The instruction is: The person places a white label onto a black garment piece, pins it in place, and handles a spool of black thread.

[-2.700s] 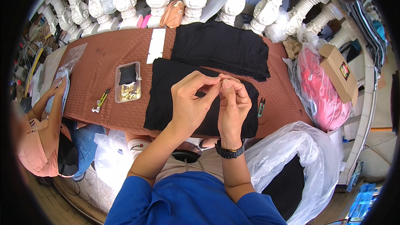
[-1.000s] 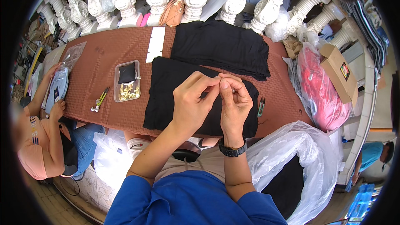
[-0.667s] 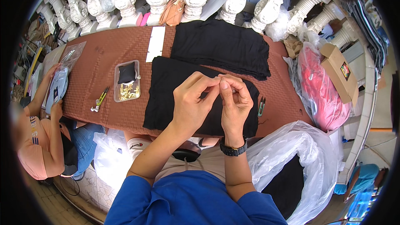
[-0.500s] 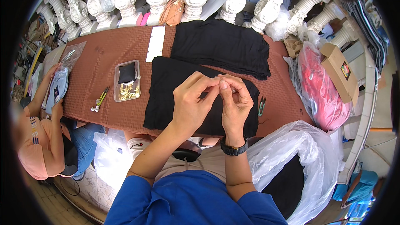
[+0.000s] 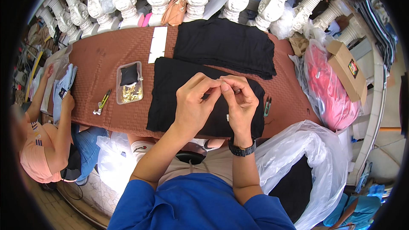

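My left hand (image 5: 197, 98) and my right hand (image 5: 240, 100) meet at the fingertips, thumbs and forefingers pinched together. Whatever is between them is too small to make out. Both are held above a folded black cloth (image 5: 170, 115) at the table's near side. Beyond it lies a second stack of black cloth (image 5: 223, 44). Left of the cloth stands a clear plastic box (image 5: 130, 83) with a black pincushion-like pad (image 5: 129, 75) and many small gold pieces (image 5: 130, 94). Green thread snips (image 5: 267, 106) lie close by my right hand.
A brown cover (image 5: 91, 64) lies over the table. On it are a yellow-green cutter (image 5: 102, 102) and a white card strip (image 5: 158, 44). Another person (image 5: 47, 145) handles light blue cloth (image 5: 61, 91) at left. At right are a pink-filled bag (image 5: 326, 85), a cardboard box (image 5: 347, 70) and a clear bag (image 5: 328, 157).
My hands stay pinched together, with the right fingers shifting slightly. The person at left has moved their hands and turned the light blue cloth.
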Demonstrator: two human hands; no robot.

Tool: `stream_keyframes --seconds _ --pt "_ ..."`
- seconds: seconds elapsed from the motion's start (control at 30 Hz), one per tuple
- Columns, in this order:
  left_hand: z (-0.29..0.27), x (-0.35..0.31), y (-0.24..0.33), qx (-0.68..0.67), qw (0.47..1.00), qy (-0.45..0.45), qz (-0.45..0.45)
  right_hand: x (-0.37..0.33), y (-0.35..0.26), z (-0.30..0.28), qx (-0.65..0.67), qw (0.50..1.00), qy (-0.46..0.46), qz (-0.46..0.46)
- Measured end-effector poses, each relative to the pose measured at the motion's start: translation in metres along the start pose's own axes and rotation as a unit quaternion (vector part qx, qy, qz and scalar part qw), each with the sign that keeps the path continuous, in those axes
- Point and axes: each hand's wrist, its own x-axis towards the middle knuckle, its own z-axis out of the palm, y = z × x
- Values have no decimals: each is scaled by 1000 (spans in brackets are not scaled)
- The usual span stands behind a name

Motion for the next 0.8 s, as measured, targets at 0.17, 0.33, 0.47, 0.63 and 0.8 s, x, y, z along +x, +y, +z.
stream_keyframes --seconds 0.17,0.33,0.47,0.63,0.8 --pt "-1 -1 1 7 1000 -10 -17 2 -2 -1 -5 1000 -10 -7" --pt "0 -3 -1 8 1000 -14 1 4 -5 -5 -40 999 -24 -19" --pt "0 -4 -3 10 1000 -20 -4 4 -5 -6 -41 999 -24 -16" --pt "1 -5 -5 11 999 -34 -5 7 -2 -8 -33 999 -19 10" --pt "1 -8 -10 21 998 -52 -1 14 -6 -5 66 992 11 104"
